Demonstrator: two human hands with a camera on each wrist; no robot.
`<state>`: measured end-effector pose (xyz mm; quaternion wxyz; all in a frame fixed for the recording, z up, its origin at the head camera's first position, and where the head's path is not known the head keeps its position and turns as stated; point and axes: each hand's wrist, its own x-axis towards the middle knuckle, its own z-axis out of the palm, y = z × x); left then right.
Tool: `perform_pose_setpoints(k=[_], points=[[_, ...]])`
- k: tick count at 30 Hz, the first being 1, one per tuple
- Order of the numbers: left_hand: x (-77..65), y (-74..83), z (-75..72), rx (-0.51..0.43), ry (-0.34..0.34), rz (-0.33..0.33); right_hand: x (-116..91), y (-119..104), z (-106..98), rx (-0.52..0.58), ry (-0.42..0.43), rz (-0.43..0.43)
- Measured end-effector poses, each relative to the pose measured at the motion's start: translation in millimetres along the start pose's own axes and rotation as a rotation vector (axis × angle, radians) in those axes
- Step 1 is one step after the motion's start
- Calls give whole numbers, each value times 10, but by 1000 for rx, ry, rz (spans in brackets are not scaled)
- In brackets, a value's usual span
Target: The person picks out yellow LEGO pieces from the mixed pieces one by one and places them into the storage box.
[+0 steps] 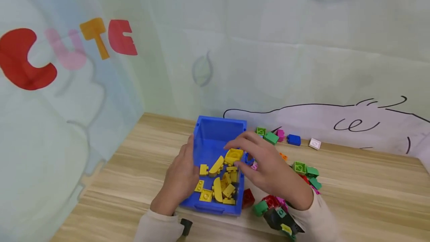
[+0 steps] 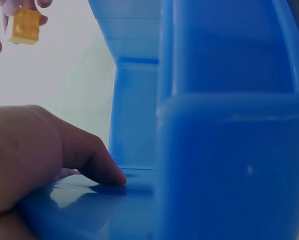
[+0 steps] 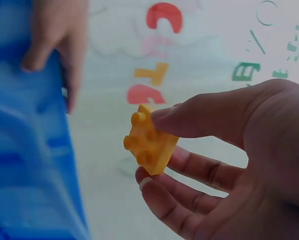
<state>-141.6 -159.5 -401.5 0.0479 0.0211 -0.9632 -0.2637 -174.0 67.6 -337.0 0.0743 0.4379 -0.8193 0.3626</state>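
A blue plastic bin [image 1: 220,128] stands on the wooden table with several yellow toy bricks [image 1: 217,189] lying in it. My left hand [image 1: 181,176] grips the bin's left side wall; in the left wrist view its thumb [image 2: 102,162] lies over the rim, and the other fingers are mostly hidden. Above the bin's right side, my right hand [image 1: 265,163] pinches a yellow studded brick [image 3: 152,142] between thumb and fingertips. That brick also appears at the upper left of the left wrist view, clear of the bin.
Right of the bin lie loose green bricks [image 1: 271,138], a blue brick [image 1: 293,140], a white brick [image 1: 315,143] and a dark red brick [image 1: 248,198]. A black piece [image 1: 280,219] lies near the right sleeve. A printed cloth backdrop [image 1: 268,66] borders the table.
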Motion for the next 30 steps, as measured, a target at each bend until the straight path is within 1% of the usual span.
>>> perform_pose_setpoints(k=[4,6,7,9,11,14,16,19,22,23,26,28,30], points=[[29,24,31,3,0,32,-54,9,84,-47,-73,56],[46,41,53,0,-4,47,-96,9,69,-77,-78,80],[54,49,65,0,-6,53,-120,7,43,-94,-61,81],[67,63,84,-2,-12,62,-174,-9,-46,-111,6,70],[80,72,96,-3,-18,67,-234,-47,-183,-132,109,50],[97,69,107,-7,-26,72,-362,-152,-432,-156,255,56],[111,58,107,-8,-32,72,-456,-234,-584,-185,329,75],[136,17,103,-11,-31,64,-581,-326,-747,-238,394,113],[115,-73,84,-9,-17,37,-649,-354,-830,-292,407,146],[107,-108,76,-9,-10,29,-668,-353,-848,-312,403,167],[76,-206,44,9,30,17,-723,-329,-874,-376,402,195],[42,-253,6,35,95,24,-754,-309,-883,-414,400,206],[-4,-275,-56,60,193,43,-770,-284,-883,-453,403,202]])
